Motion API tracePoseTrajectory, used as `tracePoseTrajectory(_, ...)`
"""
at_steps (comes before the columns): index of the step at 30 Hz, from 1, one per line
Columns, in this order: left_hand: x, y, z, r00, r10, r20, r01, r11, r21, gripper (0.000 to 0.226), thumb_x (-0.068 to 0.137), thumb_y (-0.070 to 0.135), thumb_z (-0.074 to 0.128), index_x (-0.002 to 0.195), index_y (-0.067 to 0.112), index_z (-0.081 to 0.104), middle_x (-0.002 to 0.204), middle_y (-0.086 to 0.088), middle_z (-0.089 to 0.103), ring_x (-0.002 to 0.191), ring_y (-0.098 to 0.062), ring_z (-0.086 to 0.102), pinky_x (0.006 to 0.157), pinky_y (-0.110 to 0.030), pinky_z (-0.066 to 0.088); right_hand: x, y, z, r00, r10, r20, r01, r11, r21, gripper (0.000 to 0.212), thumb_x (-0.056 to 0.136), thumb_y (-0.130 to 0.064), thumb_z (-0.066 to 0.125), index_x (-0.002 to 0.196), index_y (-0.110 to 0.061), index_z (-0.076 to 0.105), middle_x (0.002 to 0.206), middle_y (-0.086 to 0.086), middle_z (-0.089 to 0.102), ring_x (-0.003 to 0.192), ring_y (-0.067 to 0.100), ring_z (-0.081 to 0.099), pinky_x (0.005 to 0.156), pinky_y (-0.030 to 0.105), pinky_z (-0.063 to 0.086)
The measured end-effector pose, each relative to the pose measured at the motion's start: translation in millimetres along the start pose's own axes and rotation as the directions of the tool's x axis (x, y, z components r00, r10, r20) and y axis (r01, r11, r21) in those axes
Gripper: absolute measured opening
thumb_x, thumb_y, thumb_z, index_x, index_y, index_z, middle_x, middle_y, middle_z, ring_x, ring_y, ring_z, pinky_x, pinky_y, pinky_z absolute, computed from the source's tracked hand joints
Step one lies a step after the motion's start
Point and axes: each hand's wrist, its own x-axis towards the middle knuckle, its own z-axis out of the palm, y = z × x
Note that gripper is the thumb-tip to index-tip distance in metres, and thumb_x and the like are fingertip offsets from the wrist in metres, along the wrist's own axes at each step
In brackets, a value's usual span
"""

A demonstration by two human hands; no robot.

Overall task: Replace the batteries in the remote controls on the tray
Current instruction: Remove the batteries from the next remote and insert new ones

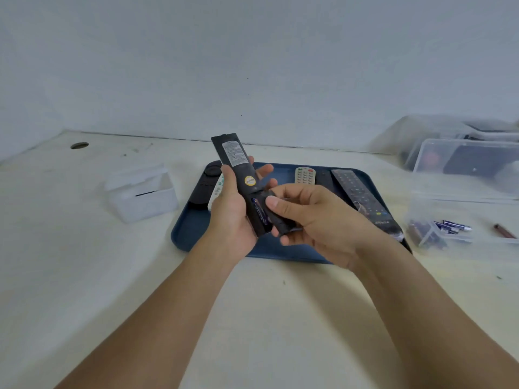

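My left hand (230,209) holds a long black remote (236,161) back side up, tilted above the blue tray (191,228). Its battery bay is open and a blue-purple battery (259,210) shows inside. My right hand (306,211) grips the black battery cover (278,217) at the bay's right edge, thumb on top. On the tray lie a black remote (362,197) at the right, a beige remote (305,175) with coloured buttons, a white remote (217,189) and a dark remote (206,183) at the left, both partly hidden.
A small white open-lid box (140,192) stands left of the tray. Clear plastic containers (460,175) sit at the right, one holding several blue-purple batteries (452,227). A brown object (504,231) lies at the far right. A round hole (79,145) is in the tabletop's back left.
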Motion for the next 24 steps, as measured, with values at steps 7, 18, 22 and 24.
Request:
tracePoseTrajectory(7,-3.9,-3.5,0.2,0.999,0.039,0.007,-0.039,0.999,0.01,0.05,0.104,0.057,0.028,0.118,0.031,0.069,0.11,0.001,0.077,0.081,-0.015,0.068,0.074,-0.036,0.059,9.2,7.8,12.6,0.939,-0.034,-0.343,0.042,0.999,0.014,0.034,0.08,-0.009,0.081,0.108,0.0,0.063,0.077,0.009,0.06,0.05,0.016,0.063,0.047,0.025,0.054)
tracePoseTrajectory(18,9.7,-0.8,-5.0,0.998,0.058,-0.036,-0.062,0.989,-0.133,0.052,0.104,0.056,0.031,0.133,0.023,0.059,0.102,-0.007,0.074,0.078,-0.02,0.07,0.07,-0.034,0.06,10.8,8.2,5.9,0.904,-0.118,-0.411,0.129,0.992,0.0,0.008,0.086,-0.004,0.075,0.086,0.003,0.072,0.08,0.018,0.071,0.063,0.016,0.069,0.056,0.021,0.057)
tracePoseTrajectory(22,7.9,-4.1,-1.9,0.993,0.108,-0.038,-0.111,0.989,-0.101,0.045,0.105,0.053,0.033,0.118,0.022,0.063,0.09,-0.008,0.07,0.082,-0.022,0.065,0.078,-0.039,0.056,10.7,11.4,8.9,0.893,-0.156,-0.422,0.119,0.986,-0.114,0.007,0.085,-0.004,0.076,0.083,0.002,0.073,0.077,0.016,0.073,0.061,0.014,0.069,0.056,0.023,0.058)
tracePoseTrajectory(24,4.8,-4.6,0.4,0.99,0.135,-0.036,-0.138,0.988,-0.074,0.045,0.105,0.052,0.033,0.105,0.023,0.067,0.088,-0.007,0.068,0.084,-0.023,0.063,0.082,-0.041,0.054,10.3,12.3,8.2,0.892,-0.151,-0.427,0.104,0.986,-0.132,0.008,0.084,-0.006,0.077,0.083,0.001,0.074,0.077,0.017,0.073,0.059,0.014,0.068,0.055,0.022,0.056)
